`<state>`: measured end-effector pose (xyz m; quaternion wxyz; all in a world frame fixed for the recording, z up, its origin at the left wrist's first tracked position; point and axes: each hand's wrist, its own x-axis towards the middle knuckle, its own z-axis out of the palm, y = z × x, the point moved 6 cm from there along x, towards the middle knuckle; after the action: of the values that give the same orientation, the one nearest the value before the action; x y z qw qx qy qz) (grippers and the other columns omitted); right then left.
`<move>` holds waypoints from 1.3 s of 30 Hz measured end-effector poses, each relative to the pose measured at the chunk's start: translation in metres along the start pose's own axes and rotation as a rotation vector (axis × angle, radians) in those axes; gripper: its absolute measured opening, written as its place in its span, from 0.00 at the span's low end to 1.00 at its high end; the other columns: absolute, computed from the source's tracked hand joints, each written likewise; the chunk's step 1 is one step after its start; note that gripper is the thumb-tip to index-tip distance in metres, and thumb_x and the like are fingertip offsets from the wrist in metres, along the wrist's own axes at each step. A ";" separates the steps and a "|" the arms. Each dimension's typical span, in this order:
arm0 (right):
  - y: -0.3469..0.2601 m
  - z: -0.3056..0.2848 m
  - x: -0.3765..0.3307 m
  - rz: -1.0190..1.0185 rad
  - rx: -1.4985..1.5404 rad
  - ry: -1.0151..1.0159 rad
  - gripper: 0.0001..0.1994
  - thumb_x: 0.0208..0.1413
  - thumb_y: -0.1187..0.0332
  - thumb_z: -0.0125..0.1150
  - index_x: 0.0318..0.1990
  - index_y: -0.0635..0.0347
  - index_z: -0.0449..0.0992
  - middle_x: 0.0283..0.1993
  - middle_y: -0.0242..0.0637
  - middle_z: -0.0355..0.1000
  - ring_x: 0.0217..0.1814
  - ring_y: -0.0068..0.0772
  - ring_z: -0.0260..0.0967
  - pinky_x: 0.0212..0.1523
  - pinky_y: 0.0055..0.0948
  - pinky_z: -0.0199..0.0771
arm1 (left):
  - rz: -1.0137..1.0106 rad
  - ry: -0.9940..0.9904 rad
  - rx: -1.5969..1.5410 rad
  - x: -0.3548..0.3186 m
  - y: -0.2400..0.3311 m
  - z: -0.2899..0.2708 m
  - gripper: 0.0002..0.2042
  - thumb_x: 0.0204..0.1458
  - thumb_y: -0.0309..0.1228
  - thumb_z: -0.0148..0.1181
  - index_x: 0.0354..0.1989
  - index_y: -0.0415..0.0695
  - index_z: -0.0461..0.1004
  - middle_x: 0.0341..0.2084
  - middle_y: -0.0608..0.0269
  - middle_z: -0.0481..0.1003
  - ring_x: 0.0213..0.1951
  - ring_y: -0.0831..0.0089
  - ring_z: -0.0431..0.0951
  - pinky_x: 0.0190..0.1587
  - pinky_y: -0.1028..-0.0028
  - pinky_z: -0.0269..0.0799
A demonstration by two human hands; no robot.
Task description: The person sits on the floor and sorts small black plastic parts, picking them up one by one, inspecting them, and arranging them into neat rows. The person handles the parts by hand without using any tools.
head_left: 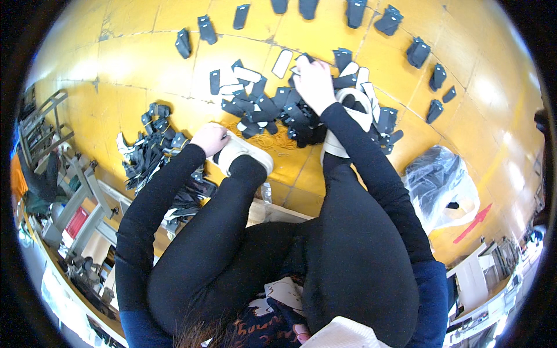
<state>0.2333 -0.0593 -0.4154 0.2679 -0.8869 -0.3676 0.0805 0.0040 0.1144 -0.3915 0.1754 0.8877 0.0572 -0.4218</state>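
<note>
**Sorting dark pieces on a yellow floor**

On the yellow tiled floor (145, 64), a person sits low with knees drawn up, both legs in black, feet in pale thick-soled shoes: the left shoe (243, 152) points toward the middle, the right shoe (348, 119) sits just beside a heap of flat black and white pieces (267, 107). The right hand (313, 81) reaches out over the far side of that heap, fingers curled down onto it; it seems to pinch one of the pieces, though from here I cannot tell which one, or how firmly. The left hand (210, 138) hangs lower, near the left shoe, loosely clenched; whether it grips anything I cannot tell.

Beside the left arm lies a tangled bundle of black straps (152, 149), touching nothing but the floor. Farther off, small stacks of dark pieces (418, 52) are set out in rows, well apart from one another. A few orange rubber bands (278, 140) lie between the shoes. To the right sits a clear plastic bag (441, 185) with dark pieces inside, and a red arrow (473, 223) is marked on the floor near it. Grey metal frames (69, 191) stand at the left edge.
</note>
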 end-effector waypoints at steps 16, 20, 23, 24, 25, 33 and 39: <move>-0.003 0.005 0.004 -0.138 -0.088 -0.068 0.07 0.49 0.69 0.52 0.36 0.54 0.71 0.30 0.30 0.73 0.40 0.31 0.67 0.50 0.36 0.56 | -0.073 -0.065 -0.032 -0.001 0.001 -0.001 0.15 0.54 0.41 0.51 0.31 0.39 0.75 0.27 0.45 0.76 0.34 0.52 0.77 0.40 0.57 0.71; -0.003 0.005 0.004 -0.148 -0.098 -0.067 0.06 0.48 0.70 0.51 0.34 0.54 0.71 0.29 0.31 0.73 0.39 0.31 0.68 0.48 0.36 0.56 | -0.107 -0.080 -0.029 -0.003 -0.002 0.000 0.16 0.54 0.41 0.51 0.32 0.40 0.75 0.28 0.45 0.76 0.34 0.52 0.77 0.40 0.57 0.71; 0.000 0.007 0.002 -0.143 -0.088 -0.052 0.05 0.47 0.70 0.51 0.33 0.54 0.72 0.28 0.31 0.74 0.39 0.31 0.68 0.47 0.35 0.57 | -0.098 -0.071 -0.034 -0.002 -0.002 0.002 0.15 0.54 0.41 0.51 0.31 0.40 0.75 0.27 0.45 0.76 0.34 0.51 0.77 0.40 0.57 0.71; -0.001 0.007 0.003 -0.149 -0.090 -0.041 0.05 0.47 0.70 0.51 0.33 0.54 0.72 0.28 0.31 0.74 0.39 0.30 0.68 0.47 0.35 0.57 | -0.088 -0.064 -0.035 -0.001 -0.002 0.001 0.15 0.54 0.41 0.51 0.31 0.40 0.75 0.27 0.45 0.76 0.34 0.51 0.77 0.40 0.57 0.71; -0.001 0.007 0.003 -0.155 -0.091 -0.031 0.05 0.47 0.70 0.51 0.33 0.54 0.72 0.28 0.31 0.73 0.39 0.30 0.68 0.47 0.35 0.57 | -0.078 -0.056 -0.035 -0.002 -0.002 0.000 0.15 0.54 0.41 0.51 0.30 0.40 0.75 0.27 0.45 0.76 0.34 0.50 0.77 0.40 0.57 0.71; -0.001 0.008 0.002 -0.159 -0.106 -0.069 0.05 0.49 0.70 0.51 0.35 0.54 0.71 0.30 0.30 0.73 0.41 0.30 0.67 0.48 0.34 0.56 | -0.071 -0.049 -0.013 -0.002 0.001 -0.002 0.15 0.54 0.40 0.51 0.30 0.39 0.74 0.27 0.45 0.75 0.34 0.50 0.76 0.40 0.56 0.71; 0.004 -0.004 -0.006 -0.050 0.125 -0.055 0.07 0.50 0.70 0.51 0.38 0.55 0.70 0.32 0.35 0.72 0.43 0.37 0.67 0.50 0.38 0.58 | -0.082 -0.080 -0.007 -0.002 0.000 -0.001 0.15 0.54 0.40 0.51 0.31 0.39 0.74 0.27 0.45 0.76 0.34 0.50 0.76 0.40 0.57 0.71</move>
<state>0.2323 -0.0677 -0.4149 0.3144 -0.8564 -0.3913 0.1207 0.0036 0.1151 -0.3889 0.1633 0.8663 0.0880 -0.4637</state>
